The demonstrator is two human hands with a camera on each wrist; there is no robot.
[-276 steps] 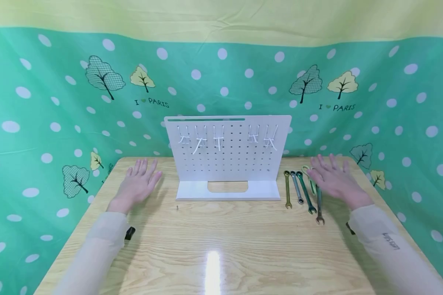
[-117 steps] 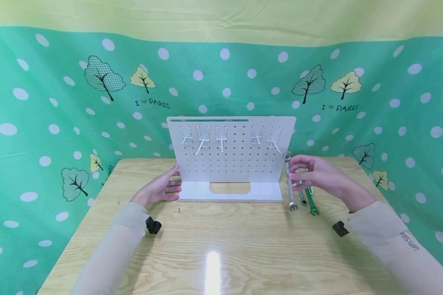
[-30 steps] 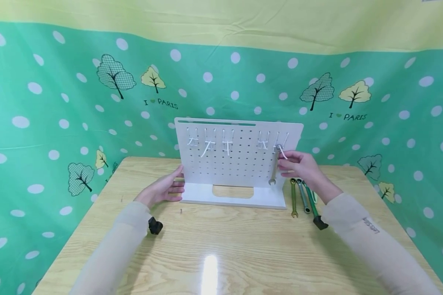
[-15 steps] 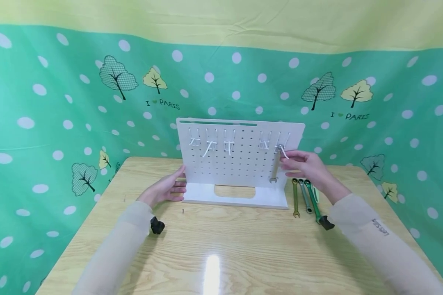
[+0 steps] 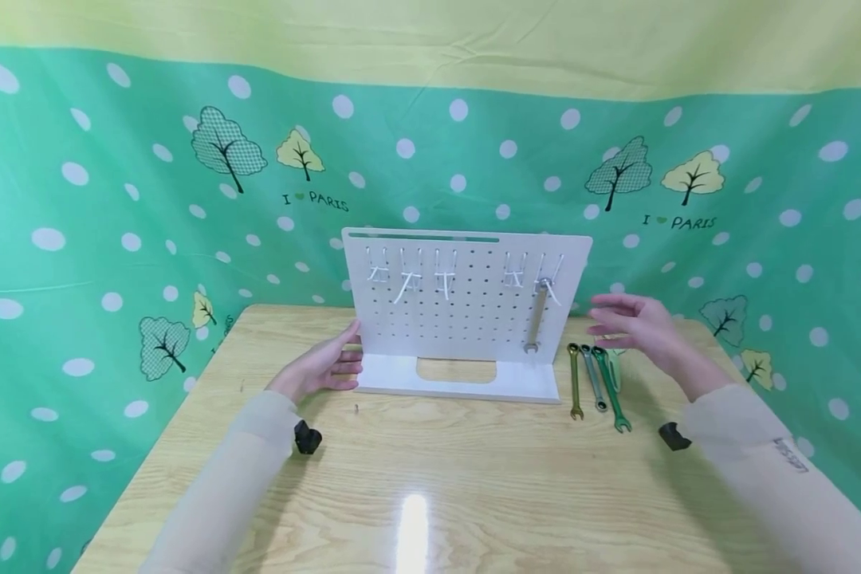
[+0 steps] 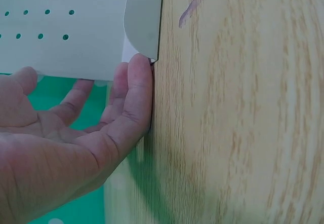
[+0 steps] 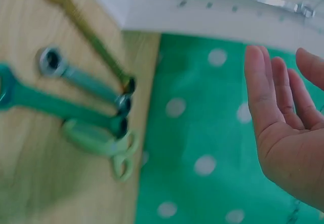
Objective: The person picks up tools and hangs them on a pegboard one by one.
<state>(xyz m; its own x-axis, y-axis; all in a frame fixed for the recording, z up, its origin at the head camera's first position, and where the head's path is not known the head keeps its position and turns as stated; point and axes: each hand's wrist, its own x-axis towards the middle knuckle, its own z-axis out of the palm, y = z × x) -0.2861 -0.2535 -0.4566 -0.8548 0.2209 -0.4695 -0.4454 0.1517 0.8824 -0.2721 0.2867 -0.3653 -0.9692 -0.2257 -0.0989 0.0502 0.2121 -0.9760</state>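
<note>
A white pegboard stand (image 5: 459, 319) stands on the table with several white wire hooks along its upper part. From its right-hand hook hangs a silver combination wrench (image 5: 536, 320), open end down. My left hand (image 5: 321, 367) touches the board's left edge with extended fingers; the left wrist view shows fingertips at the base corner. My right hand (image 5: 638, 331) is in the air right of the board, holding nothing, its fingers apart from the hung wrench. Below it lie a gold wrench (image 5: 575, 383), a smaller silver wrench (image 5: 593, 379) and a green wrench (image 5: 612, 391).
Light-green scissors (image 7: 104, 140) lie beside the green wrench, partly under it. A tiny dark mark or piece (image 5: 355, 409) is on the wooden table (image 5: 473, 470) in front of the board. A green polka-dot curtain (image 5: 430, 159) rises behind the table.
My right hand has let go of the silver wrench, which now hangs from the right-hand hook, and has moved right, away from the board. My left hand has stayed at the board's left edge.
</note>
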